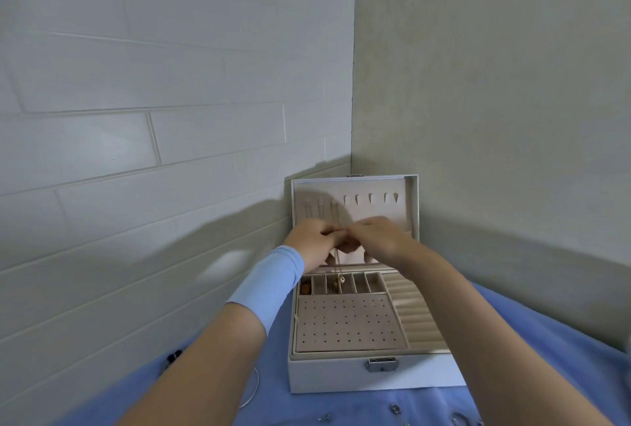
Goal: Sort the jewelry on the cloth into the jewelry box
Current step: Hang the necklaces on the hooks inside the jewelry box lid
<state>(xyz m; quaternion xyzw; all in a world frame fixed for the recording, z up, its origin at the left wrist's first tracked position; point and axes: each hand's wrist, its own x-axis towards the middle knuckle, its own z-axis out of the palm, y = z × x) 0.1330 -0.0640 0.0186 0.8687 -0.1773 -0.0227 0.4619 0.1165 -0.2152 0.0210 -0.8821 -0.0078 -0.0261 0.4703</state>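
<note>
My left hand (pixel 309 245) and right hand (pixel 384 238) pinch a necklace (pixel 338 263) above the jewelry box (pixel 324 376); dangling, it may snag there.

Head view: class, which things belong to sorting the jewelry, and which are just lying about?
Belonging: jewelry box; necklace, pinched by left hand and right hand; cloth; loose pieces and thin hoop on it.
Just there: tiled wall; plain wall; blue sleeve.

The tiled wall (pixel 136 125) meets a seemingly plastered wall (pixel 495 84).
</note>
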